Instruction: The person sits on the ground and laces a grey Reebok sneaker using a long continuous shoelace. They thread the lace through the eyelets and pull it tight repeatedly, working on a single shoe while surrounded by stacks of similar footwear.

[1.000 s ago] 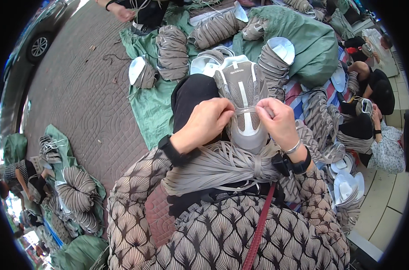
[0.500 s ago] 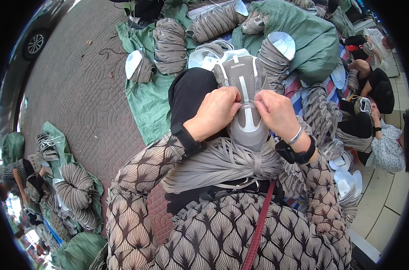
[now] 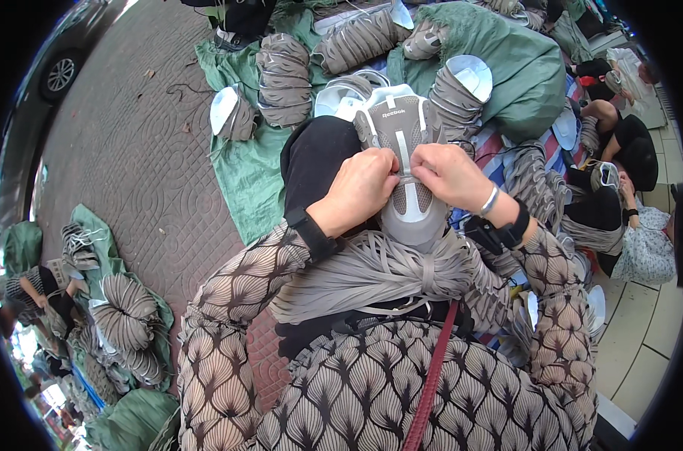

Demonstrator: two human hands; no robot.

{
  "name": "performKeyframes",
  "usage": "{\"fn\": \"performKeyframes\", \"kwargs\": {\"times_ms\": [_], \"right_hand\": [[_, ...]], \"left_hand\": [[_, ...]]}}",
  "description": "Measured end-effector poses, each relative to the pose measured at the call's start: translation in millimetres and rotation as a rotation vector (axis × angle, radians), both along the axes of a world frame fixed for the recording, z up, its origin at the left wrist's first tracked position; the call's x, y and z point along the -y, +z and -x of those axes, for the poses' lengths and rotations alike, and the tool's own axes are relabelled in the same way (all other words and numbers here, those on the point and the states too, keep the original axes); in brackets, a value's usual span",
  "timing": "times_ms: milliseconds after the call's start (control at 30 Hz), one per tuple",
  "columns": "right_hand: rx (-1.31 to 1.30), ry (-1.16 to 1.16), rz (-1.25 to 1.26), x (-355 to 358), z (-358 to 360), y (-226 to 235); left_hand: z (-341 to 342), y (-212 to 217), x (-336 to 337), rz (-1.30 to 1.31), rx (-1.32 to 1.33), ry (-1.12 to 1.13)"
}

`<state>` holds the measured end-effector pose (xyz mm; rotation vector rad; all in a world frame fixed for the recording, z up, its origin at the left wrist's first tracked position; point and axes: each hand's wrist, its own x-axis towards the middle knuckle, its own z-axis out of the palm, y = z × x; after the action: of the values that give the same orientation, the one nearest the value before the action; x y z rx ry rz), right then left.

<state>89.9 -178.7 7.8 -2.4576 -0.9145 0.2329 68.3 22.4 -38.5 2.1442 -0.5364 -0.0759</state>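
Note:
A grey shoe upper (image 3: 406,218) with white trim lies across my lap, its tongue toward the far side and its toe toward me. On its left edge my left hand (image 3: 362,184) is closed in a pinch. My right hand (image 3: 448,179) is also closed, fingertips curled over the lacing edge on the right. A short grey shoelace (image 3: 409,180) crosses the tongue low between both hands; its ends are hidden by my fingers. Just below the toe rests a thick tied bundle of flat grey laces (image 3: 356,279) on my lap.
Stacked shoe uppers (image 3: 283,79) lie on green sacking (image 3: 240,180) ahead, beside a full green sack (image 3: 518,68). More uppers (image 3: 533,177) pile up at my right. Other people sit at the far right (image 3: 642,244) and far left. A parked car (image 3: 56,75) stands at upper left.
My right hand has shifted slightly left and up, closer to my left hand, and its fingers have curled in more. My left hand has barely moved.

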Motion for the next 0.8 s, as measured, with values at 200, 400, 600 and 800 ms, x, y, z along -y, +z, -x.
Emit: {"fn": "performKeyframes", "kwargs": {"times_ms": [200,400,600,800], "right_hand": [[0.088,-0.073,-0.087,8,13,-2],[0.053,-0.222,-0.165,2,22,-22],[0.016,-0.228,-0.294,6,17,-18],[0.097,-0.152,-0.058,66,23,7]], "left_hand": [[-1,0,0,0.027,0.009,-0.004],[-2,-3,0,0.102,-0.001,0.003],[-8,11,-1,-0.064,0.070,-0.061],[0,42,-42,-0.205,0.226,-0.131]]}}
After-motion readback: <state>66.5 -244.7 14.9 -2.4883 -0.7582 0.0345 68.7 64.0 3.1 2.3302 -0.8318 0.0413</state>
